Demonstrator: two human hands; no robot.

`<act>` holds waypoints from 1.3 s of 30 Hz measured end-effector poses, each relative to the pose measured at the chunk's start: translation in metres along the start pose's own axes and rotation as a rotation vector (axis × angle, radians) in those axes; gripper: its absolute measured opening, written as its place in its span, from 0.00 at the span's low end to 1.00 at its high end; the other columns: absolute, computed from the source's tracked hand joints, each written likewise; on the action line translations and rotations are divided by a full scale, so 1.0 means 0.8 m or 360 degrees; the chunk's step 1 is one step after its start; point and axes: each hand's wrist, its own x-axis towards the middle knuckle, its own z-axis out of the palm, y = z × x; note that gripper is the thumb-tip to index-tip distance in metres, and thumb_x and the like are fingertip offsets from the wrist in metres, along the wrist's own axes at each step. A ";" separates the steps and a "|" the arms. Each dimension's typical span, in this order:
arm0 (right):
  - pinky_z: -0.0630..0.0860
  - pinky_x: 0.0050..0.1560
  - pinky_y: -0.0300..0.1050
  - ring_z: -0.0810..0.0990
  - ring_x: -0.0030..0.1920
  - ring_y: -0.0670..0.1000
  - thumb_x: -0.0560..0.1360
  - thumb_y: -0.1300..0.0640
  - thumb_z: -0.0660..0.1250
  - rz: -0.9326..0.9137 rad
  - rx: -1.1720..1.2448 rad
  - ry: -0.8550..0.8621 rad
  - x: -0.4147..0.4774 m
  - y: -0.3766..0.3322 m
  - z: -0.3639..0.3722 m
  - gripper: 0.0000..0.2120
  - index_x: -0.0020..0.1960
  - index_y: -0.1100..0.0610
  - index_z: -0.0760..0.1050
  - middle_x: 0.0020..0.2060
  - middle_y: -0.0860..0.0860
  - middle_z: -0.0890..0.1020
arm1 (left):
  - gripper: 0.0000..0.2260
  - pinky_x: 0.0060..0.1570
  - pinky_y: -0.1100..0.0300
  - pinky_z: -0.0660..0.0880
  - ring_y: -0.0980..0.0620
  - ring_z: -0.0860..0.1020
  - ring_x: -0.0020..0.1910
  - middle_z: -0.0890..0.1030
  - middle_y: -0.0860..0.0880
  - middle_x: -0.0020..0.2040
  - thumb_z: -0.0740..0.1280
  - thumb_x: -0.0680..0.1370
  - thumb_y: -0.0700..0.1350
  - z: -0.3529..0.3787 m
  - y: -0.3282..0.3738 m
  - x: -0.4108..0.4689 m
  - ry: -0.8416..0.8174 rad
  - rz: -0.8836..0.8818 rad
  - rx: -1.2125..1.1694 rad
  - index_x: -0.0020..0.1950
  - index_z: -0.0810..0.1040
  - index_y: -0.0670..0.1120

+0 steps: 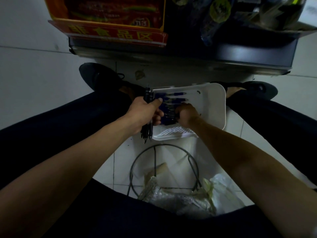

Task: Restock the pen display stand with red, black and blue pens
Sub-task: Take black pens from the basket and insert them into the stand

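At the left edge of the white tray (pixel 214 107), black pens (pixel 148 97) are gripped in the left hand (pixel 145 111); inside the tray, blue pens (pixel 173 94) are grasped by the curled right hand (pixel 187 114)

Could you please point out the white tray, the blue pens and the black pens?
white tray (pixel 213 107): head view, bare right side.
blue pens (pixel 178 93): head view, grip of the top pen.
black pens (pixel 148 96): head view, upper ends.

Pale tiled floor (pixel 34 66) with thin grout lines, dark metal shelf base (pixel 188 54) along the top, red and yellow sign strip (pixel 111 34) at upper left, dark packaged goods (pixel 219 11) at upper right, dim light throughout.
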 end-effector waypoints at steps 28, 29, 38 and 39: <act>0.80 0.56 0.48 0.84 0.56 0.55 0.72 0.56 0.75 0.0058 0.1840 -0.0536 -0.035 -0.019 -0.092 0.16 0.58 0.56 0.81 0.53 0.55 0.85 | 0.05 0.31 0.62 0.77 0.55 0.78 0.30 0.80 0.50 0.33 0.74 0.75 0.45 -0.009 0.005 0.001 0.0210 0.0215 0.0067 0.43 0.80 0.46; 0.80 0.53 0.46 0.84 0.53 0.55 0.73 0.57 0.75 0.0171 0.1590 -0.0348 -0.031 -0.013 -0.088 0.13 0.56 0.57 0.81 0.50 0.54 0.85 | 0.05 0.32 0.62 0.77 0.55 0.79 0.31 0.80 0.52 0.32 0.72 0.76 0.45 -0.010 0.005 0.002 0.0222 0.0197 0.0056 0.43 0.79 0.46; 0.77 0.63 0.51 0.81 0.55 0.58 0.75 0.60 0.69 0.0385 0.0101 -0.0214 -0.033 0.021 -0.034 0.09 0.55 0.58 0.81 0.52 0.57 0.82 | 0.03 0.31 0.61 0.73 0.51 0.78 0.30 0.77 0.53 0.29 0.68 0.78 0.42 -0.006 0.000 0.006 0.0130 0.0114 0.0037 0.45 0.77 0.46; 0.77 0.62 0.51 0.81 0.55 0.58 0.75 0.60 0.69 0.0372 0.0102 -0.0195 -0.034 0.021 -0.033 0.09 0.55 0.58 0.80 0.52 0.57 0.82 | 0.03 0.32 0.61 0.73 0.51 0.78 0.31 0.76 0.52 0.31 0.68 0.78 0.42 -0.005 0.001 0.006 0.0131 0.0120 0.0049 0.44 0.77 0.47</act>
